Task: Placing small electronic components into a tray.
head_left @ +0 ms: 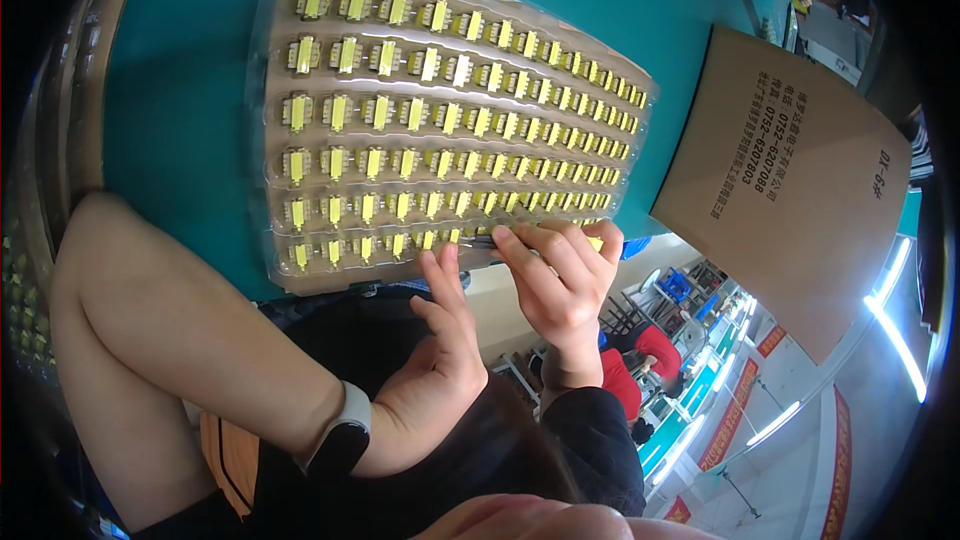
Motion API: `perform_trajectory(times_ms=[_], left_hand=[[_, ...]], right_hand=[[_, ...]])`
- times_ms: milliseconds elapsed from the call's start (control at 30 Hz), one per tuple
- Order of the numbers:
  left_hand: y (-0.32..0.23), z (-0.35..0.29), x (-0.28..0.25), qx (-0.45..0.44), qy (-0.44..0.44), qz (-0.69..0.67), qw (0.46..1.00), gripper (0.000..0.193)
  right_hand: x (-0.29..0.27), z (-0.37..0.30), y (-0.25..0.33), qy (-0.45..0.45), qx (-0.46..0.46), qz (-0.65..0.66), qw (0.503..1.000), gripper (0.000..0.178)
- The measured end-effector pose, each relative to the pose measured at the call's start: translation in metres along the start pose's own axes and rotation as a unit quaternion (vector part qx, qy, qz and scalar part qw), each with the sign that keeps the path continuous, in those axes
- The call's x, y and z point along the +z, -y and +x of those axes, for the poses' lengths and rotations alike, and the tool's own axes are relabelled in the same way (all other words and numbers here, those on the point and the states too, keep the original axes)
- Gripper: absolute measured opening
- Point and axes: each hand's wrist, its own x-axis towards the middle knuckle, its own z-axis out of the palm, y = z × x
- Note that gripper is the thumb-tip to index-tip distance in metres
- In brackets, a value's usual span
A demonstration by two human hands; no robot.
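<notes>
Resting under both hands — tray (290, 60) of yellow parts; left (440, 360) open, right (560, 280) curled, holding nothing discernible.

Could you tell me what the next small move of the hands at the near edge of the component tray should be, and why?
Probably the right hand should ease its fingertips along the nearest row of the clear plastic tray to the next small yellow component. Both hands are at that row, the left hand touching the tray's near edge beside it, and yellow components further left in that row lie untouched.
</notes>
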Motion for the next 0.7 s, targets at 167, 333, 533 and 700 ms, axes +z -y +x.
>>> perform_trajectory(times_ms=[167, 333, 533, 700], left_hand=[[-0.002, -0.01, -0.003, 0.019, 0.038, 0.006, 0.999, 0.042], [-0.003, -0.006, -0.005, 0.004, 0.039, 0.001, 0.999, 0.041], [-0.002, -0.006, -0.007, -0.011, 0.061, 0.002, 0.998, 0.041], [-0.001, -0.003, -0.006, 0.004, 0.054, -0.008, 0.999, 0.04]], right_hand=[[0.002, 0.002, 0.007, -0.013, 0.011, 0.025, 1.0, 0.035], [0.001, 0.005, 0.008, 0.0, -0.001, 0.011, 1.0, 0.038], [0.0, 0.011, 0.01, 0.023, -0.023, -0.006, 0.999, 0.035], [-0.003, 0.009, -0.001, -0.007, -0.019, 0.041, 0.999, 0.039]])
